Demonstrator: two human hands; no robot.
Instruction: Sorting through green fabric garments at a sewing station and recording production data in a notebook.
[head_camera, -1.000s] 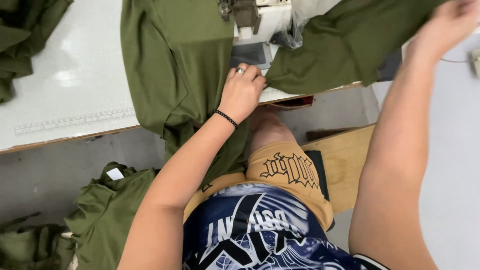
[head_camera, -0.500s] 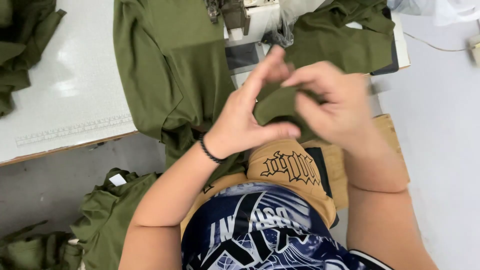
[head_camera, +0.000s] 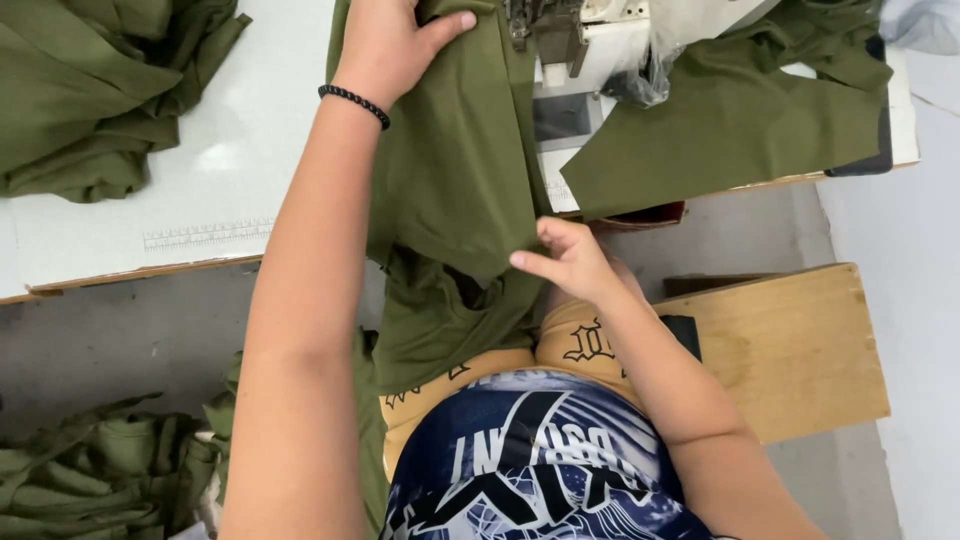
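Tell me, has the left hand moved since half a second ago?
Yes. The left hand has gone from the table's front edge up onto the olive fabric on the white table, beside the sewing machine.

There is only one view, from a camera on the person's head, and it looks almost straight down over the chest and both forearms. It faces forward to the white table and the sewing machine at the top edge. It is close, so the arms fill much of the picture.
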